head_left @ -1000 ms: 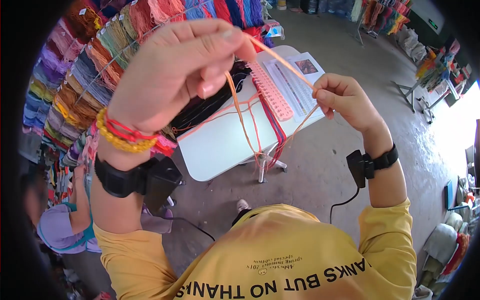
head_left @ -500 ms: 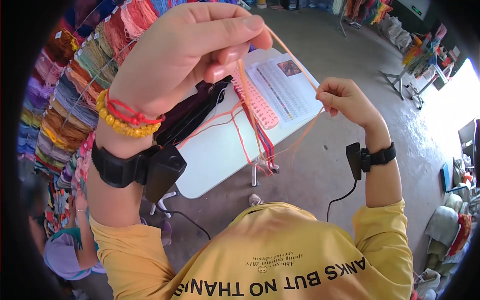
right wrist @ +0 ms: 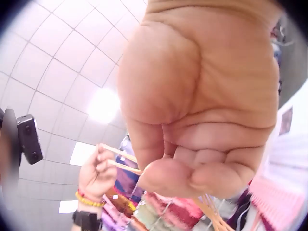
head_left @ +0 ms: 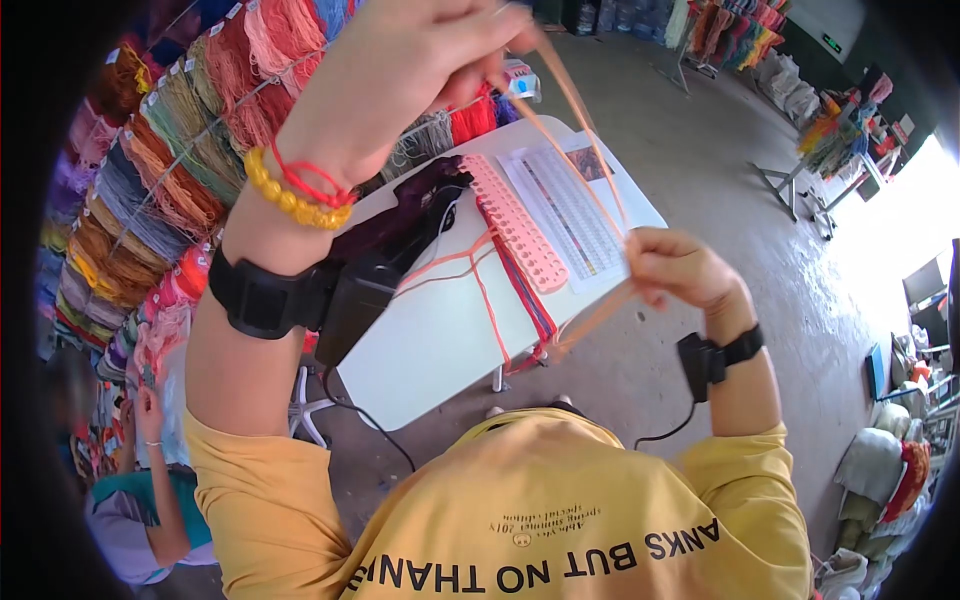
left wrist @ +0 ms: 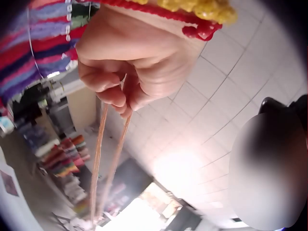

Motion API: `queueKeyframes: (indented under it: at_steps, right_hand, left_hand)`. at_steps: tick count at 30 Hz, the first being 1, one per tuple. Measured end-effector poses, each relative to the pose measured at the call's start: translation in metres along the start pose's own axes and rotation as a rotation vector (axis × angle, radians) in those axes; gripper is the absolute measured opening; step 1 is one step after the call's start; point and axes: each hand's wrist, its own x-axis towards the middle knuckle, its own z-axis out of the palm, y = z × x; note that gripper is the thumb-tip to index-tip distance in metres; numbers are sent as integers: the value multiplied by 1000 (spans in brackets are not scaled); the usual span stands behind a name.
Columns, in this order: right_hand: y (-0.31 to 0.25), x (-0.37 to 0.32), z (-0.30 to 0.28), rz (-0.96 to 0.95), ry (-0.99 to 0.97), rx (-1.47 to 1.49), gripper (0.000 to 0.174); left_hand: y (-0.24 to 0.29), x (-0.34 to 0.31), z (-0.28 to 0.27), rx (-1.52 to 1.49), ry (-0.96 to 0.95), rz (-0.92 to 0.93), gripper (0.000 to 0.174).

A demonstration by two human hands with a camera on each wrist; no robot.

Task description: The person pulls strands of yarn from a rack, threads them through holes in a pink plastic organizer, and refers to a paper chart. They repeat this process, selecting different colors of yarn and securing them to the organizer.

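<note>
My raised left hand [head_left: 420, 70] pinches a peach thread [left wrist: 99, 144] between thumb and fingertips; a red cord and a yellow bead bracelet circle that wrist. Two strands run from those fingertips down to my right hand [head_left: 685, 268], whose curled fingers and thumb grip them over the table's right edge. Below the right hand, loose thread ends trail, blurred, toward the table's front edge. Near them, a pink thread board with rows of holes [head_left: 515, 225] lies on the white table [head_left: 400, 380]. Dark red and blue threads [head_left: 522, 292] hang along it, beside coral strands [head_left: 485, 300].
A printed chart sheet [head_left: 570, 215] lies right of the board, and a dark bundle [head_left: 430, 195] left of it. Racks of coloured yarn [head_left: 170, 170] stand close on the left, with another person [head_left: 150, 510] beside them. Grey floor [head_left: 720, 150] stretches to the right.
My left hand has risen toward the top of the view. The right hand has lowered slightly, and the two strands between the hands now both show stretched. More of the table is uncovered.
</note>
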Motion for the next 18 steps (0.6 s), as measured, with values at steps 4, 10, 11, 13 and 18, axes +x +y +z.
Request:
queueKeyframes:
  at_steps: [4, 10, 11, 13, 18]
  right_hand:
    - [12, -15, -96, 91, 273, -81, 16]
    - [-17, 38, -209, -492, 1211, -1274, 29]
    - [-39, 54, -170, -564, 1220, -1174, 32]
    - [-45, 89, -88, -573, 972, -798, 44]
    - [58, 138, 7, -234, -112, -292, 57]
  left_hand:
    - [-77, -17, -16, 407, 89, -13, 17]
    - [-159, -46, 56, 324, -4, -269, 22]
    - [-182, -49, 68, 183, 26, -328, 23]
    - [-194, -52, 84, 7, 60, -470, 24]
    - [-192, -59, 111, -331, 152, -807, 21]
